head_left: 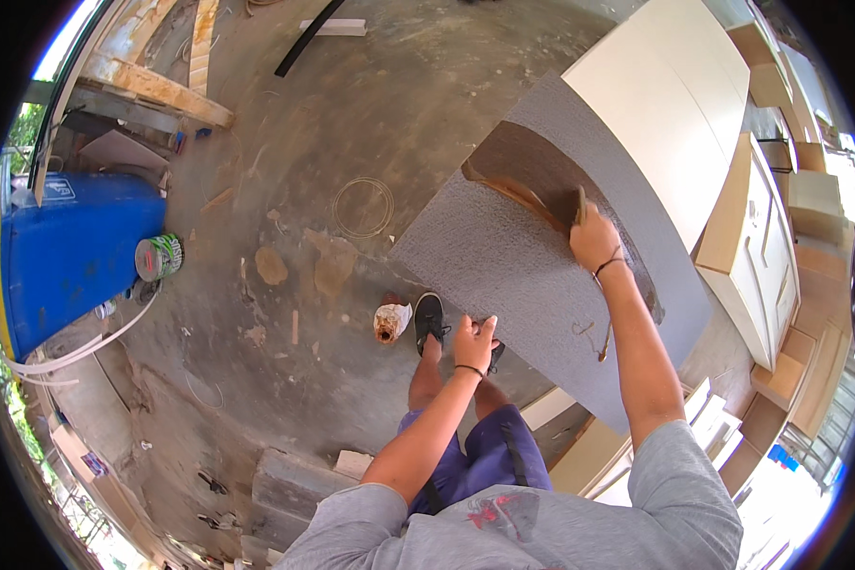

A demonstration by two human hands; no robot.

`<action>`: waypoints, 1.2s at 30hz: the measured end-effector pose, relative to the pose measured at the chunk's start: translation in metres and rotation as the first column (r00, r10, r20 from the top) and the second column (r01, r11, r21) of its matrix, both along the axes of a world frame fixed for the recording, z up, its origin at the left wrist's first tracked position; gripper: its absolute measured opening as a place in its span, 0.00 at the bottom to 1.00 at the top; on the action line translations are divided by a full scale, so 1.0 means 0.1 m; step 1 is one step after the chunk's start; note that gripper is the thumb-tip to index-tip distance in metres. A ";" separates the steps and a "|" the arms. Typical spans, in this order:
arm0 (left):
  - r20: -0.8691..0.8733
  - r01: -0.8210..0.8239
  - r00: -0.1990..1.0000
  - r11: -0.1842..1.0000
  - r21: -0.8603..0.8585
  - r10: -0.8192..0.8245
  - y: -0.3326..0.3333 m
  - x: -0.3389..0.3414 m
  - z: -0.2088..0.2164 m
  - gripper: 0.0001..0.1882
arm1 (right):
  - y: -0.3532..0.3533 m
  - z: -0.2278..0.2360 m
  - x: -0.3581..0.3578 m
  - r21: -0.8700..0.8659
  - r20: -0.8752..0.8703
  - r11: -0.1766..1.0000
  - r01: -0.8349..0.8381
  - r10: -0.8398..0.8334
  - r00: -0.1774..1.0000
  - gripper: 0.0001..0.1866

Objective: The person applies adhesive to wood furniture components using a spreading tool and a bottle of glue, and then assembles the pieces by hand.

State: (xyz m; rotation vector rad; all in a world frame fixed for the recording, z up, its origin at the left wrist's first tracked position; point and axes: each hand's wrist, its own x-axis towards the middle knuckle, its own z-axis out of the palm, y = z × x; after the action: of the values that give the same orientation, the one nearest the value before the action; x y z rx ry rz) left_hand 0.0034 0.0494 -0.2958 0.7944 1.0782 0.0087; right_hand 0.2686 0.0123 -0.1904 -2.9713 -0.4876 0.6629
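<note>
Grey sheet (503,252): lay ahead, to the right; probably thin, bendable; best held by dry near-left edge; support beneath hidden
Brown coating (518,152): covered far part; likely slippery
Right hand (596,237): grasped spreader (578,205)
Left hand (473,339): half-curled at near-left edge; contents unclear
Spreader: probably light, stiff; working edge obscured

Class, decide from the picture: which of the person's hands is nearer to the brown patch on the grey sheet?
Right. The right hand is at the brown patch, holding a flat tool; the left hand is farther away, by the lower-left edge of the grey sheet.
</note>
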 end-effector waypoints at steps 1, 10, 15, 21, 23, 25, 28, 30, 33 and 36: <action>-0.002 -0.008 1.000 1.000 -0.001 0.008 0.01 0.00 0.01 0.16 | 0.07 -0.03 -0.03 -0.001 -0.002 1.000 -0.008 0.008 1.000 0.22; 0.063 -0.038 0.997 0.999 -0.003 0.039 -0.05 0.15 0.02 0.15 | 2.02 -0.09 -0.84 0.132 -0.069 0.871 -0.474 0.485 0.872 0.17; 0.019 -0.074 0.997 0.991 0.112 0.072 -0.10 -0.02 -0.04 0.14 | 1.61 0.44 -1.04 0.218 -0.153 0.876 -0.430 0.466 0.871 0.17; 0.004 0.108 0.994 0.989 0.098 -0.109 -0.49 -0.02 -0.05 0.15 | 0.43 0.09 -0.47 -0.034 0.007 0.973 -0.227 0.228 0.974 0.22; 0.004 0.114 0.993 0.985 0.131 -0.115 -0.50 -0.03 -0.09 0.14 | 0.72 -0.07 -0.67 -0.052 0.005 0.956 -0.289 0.289 0.957 0.18; 0.006 0.146 0.989 0.975 0.165 -0.149 -0.52 -0.01 -0.09 0.13 | 1.09 -0.09 -0.92 -0.007 -0.047 0.929 -0.369 0.369 0.928 0.18; -0.036 0.205 0.979 0.945 0.253 -0.202 -0.56 0.01 -0.20 0.12 | 1.54 -0.07 -1.39 0.090 -0.074 0.828 -0.554 0.560 0.825 0.22; -0.016 0.104 0.962 0.308 0.946 -0.274 -0.66 -0.06 -0.56 0.13 | 1.69 -0.04 -1.81 0.080 -0.106 0.676 -0.733 0.737 0.668 0.26; -0.087 0.063 0.955 -0.092 0.994 -0.283 -0.75 -0.08 -0.75 0.13 | 1.48 0.10 -2.02 0.259 -0.254 0.450 -0.855 0.885 0.390 0.26; -0.161 0.111 0.946 -0.184 0.977 -0.282 -0.81 -0.13 -0.73 0.14 | 1.06 0.45 -1.85 0.349 -0.130 0.514 -0.783 0.855 0.503 0.27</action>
State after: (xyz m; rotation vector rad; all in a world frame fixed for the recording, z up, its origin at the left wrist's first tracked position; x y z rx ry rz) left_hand -0.0095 -0.0311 -0.3689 2.4558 0.5821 0.7591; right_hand 0.0839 0.1179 -0.1454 -2.1634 -1.8650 0.9600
